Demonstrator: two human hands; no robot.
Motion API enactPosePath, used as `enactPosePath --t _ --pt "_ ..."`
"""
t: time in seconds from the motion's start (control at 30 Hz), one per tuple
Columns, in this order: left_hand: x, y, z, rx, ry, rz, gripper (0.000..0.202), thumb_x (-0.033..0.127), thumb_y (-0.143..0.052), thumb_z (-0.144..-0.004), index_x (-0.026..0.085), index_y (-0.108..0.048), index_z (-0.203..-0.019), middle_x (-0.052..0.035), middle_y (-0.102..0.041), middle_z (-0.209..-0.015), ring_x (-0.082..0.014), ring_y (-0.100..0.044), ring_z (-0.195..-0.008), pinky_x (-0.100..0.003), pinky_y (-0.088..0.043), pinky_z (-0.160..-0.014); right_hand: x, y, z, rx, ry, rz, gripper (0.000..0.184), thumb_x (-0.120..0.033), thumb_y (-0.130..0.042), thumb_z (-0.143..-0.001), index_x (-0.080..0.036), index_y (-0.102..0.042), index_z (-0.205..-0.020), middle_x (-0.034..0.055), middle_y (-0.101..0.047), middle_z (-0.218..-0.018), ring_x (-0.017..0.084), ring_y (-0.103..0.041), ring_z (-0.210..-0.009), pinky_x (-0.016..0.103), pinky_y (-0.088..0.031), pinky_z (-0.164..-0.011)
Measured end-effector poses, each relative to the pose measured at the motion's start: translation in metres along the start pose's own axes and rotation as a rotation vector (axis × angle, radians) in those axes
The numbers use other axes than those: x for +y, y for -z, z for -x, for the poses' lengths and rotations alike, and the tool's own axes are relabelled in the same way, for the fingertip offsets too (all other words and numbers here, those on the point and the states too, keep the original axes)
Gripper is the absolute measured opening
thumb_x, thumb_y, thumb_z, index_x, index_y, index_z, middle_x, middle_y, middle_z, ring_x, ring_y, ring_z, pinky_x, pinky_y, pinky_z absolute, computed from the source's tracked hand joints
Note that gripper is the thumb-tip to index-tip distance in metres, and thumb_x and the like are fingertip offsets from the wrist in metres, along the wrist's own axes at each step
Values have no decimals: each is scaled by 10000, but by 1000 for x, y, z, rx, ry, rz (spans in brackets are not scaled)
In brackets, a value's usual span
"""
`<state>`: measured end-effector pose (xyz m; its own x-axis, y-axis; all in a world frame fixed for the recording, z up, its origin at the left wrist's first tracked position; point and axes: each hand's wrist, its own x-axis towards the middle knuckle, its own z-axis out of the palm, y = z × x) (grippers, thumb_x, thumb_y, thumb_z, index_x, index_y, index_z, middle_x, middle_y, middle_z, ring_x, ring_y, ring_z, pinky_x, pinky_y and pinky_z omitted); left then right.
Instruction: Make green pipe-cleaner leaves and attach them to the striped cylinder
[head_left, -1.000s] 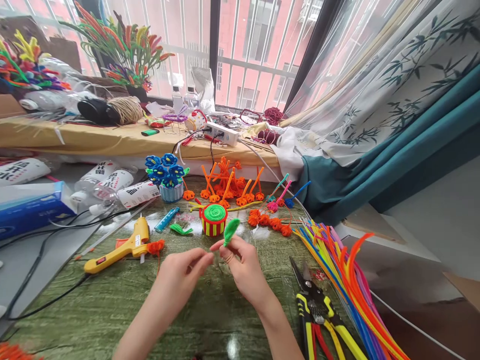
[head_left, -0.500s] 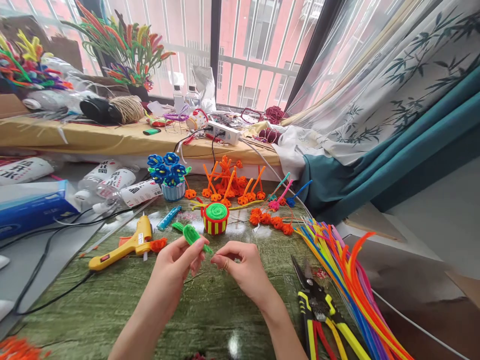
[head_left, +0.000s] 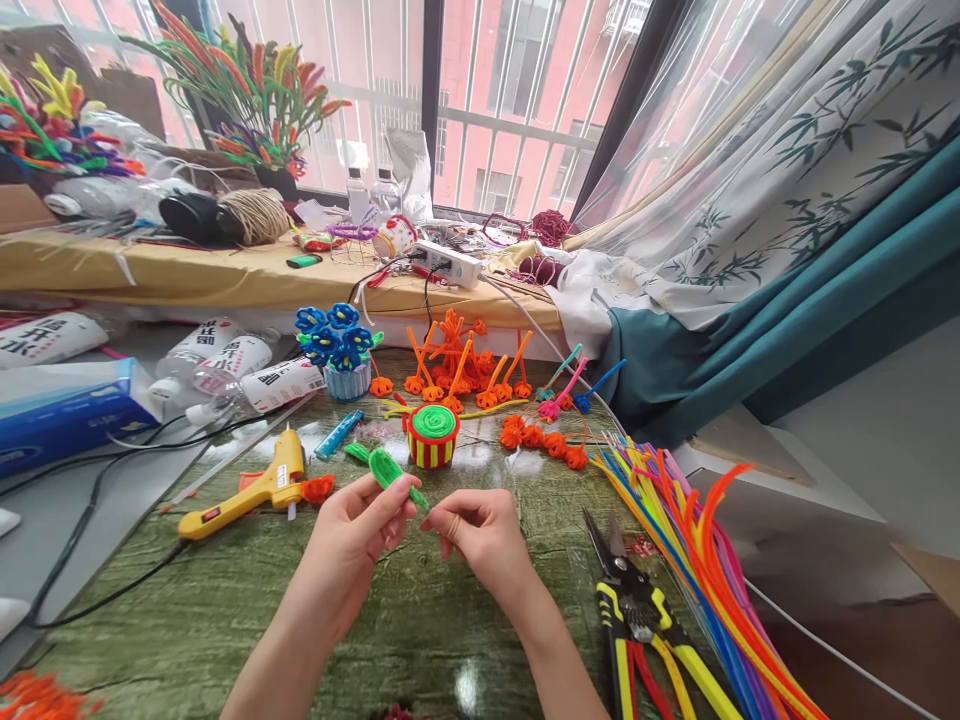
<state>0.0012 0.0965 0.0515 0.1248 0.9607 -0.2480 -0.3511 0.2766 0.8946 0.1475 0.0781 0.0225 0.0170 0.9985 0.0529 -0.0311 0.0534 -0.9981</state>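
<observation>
The green tabletop [head_left: 420, 640] holds a hot glue gun [head_left: 247, 505].

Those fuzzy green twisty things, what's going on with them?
A person is holding a green pipe-cleaner coil in their left hand, with their right hand close by its tip. Another green piece lies on the green tabletop, near a striped pipe-cleaner drum and a yellow glue gun. A bundle of colourful pipe cleaners lies to the right.
</observation>
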Motion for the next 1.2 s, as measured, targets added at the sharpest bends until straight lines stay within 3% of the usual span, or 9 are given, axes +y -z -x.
enactPosePath --t 0.23,0.4,0.53,0.77,1.07,1.2 --pt "-1 1 -2 -46 -18 -10 386 476 -867 -627 146 -776 -805 15 -616 -592 -70 -448 -524 -192 -398 -533 1 2 -1 -76 -49 -103 335 -462 -733 -764 -161 -766 -621 -16 -563 -428 88 -445 -383 224 -302 -415" --pt "4 -4 7 -89 -82 -105 311 363 -899 -595 179 -793 -822 -9 -699 -699 -93 -495 -572 -187 -384 -514 -4 5 1 -217 -86 -200 465 -598 -707 -774 -157 -758 -639 -13 -564 -434 91 -467 -372 218 -323 -400" --pt "4 -8 11 -84 -151 -171 184 324 -860 -642 192 -784 -744 7 -683 -628 -126 -554 -583 -227 -463 -586 -6 7 3 -283 -106 -251 443 -581 -715 -787 -158 -761 -668 -13 -579 -444 92 -476 -383 217 -345 -411" --pt "-3 -4 4 -56 -257 -262 81 250 -826 -668 193 -786 -710 -21 -748 -689 -175 -634 -683 -241 -516 -634 -7 7 3 -326 -150 -318 409 -544 -714 -805 -157 -769 -686 -11 -600 -432 91 -474 -353 208 -345 -387" --pt "-8 -7 9 53 -330 -246 68 196 -832 -652 204 -793 -707 -7 -752 -701 -162 -627 -671 -235 -519 -625 -6 4 5 -336 -188 -406 369 -497 -694 -824 -145 -765 -739 -18 -610 -435 83 -478 -334 197 -290 -364" --pt "-11 -7 8 64 -304 -167 117 248 -859 -640 198 -780 -709 5 -719 -631 -128 -578 -577 -215 -486 -533 -7 3 5 -355 -162 -396 403 -516 -653 -858 -138 -762 -770 -5 -635 -472 86 -507 -372 212 -289 -417"
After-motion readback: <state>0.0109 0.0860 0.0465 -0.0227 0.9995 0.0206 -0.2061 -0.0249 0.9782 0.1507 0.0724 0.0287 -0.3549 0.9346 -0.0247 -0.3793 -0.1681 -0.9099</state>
